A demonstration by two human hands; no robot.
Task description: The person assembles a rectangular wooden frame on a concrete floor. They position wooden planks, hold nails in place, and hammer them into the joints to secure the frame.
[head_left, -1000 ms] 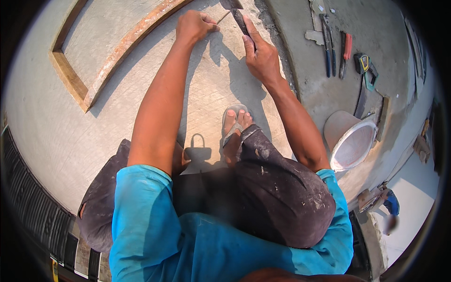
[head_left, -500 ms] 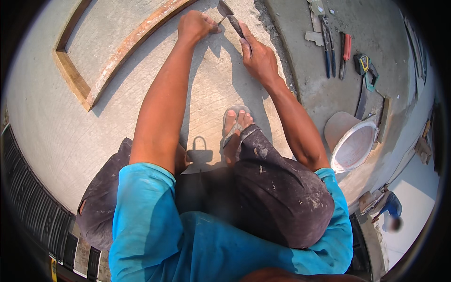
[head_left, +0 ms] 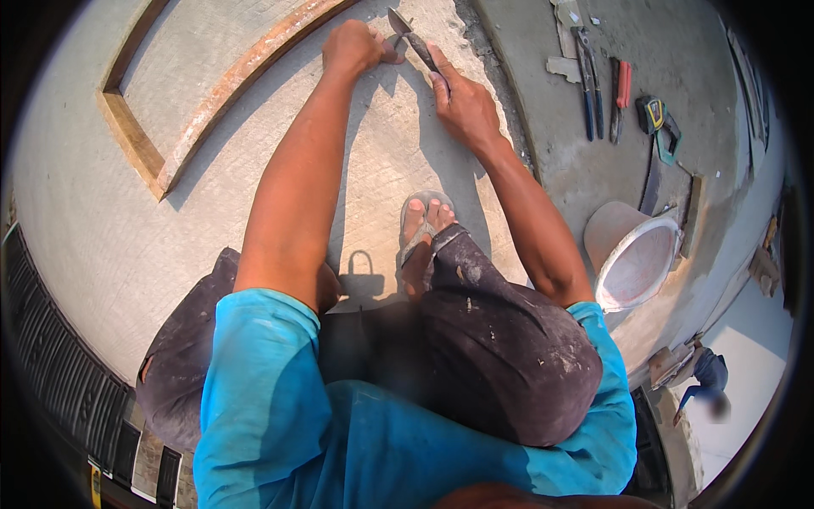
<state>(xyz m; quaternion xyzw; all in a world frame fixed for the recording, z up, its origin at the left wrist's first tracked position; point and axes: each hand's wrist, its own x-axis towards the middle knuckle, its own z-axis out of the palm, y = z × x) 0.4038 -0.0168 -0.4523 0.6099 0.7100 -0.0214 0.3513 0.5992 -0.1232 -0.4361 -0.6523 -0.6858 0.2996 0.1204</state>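
Out at the far end of my reach, my right hand (head_left: 465,100) wraps round the dark handle of a small trowel (head_left: 420,48). Its pointed grey blade tilts up and left, above the concrete slab (head_left: 373,161). Close by on the left, my left hand (head_left: 354,47) is closed with fingers curled and thumb toward the blade. Whatever it pinches, if anything, is too small to make out. Both hands are near the slab's rough, broken edge.
A wooden frame (head_left: 203,119) lies to the left. On the right are pliers (head_left: 589,85), a red-handled tool (head_left: 623,89), a tape measure (head_left: 651,113), a handsaw (head_left: 657,161) and a tipped bucket (head_left: 634,254). Another person (head_left: 708,382) is at lower right.
The trowel's blade has swung slightly left and down, nearer my left hand. My left hand has barely shifted. The other person's arm has moved.
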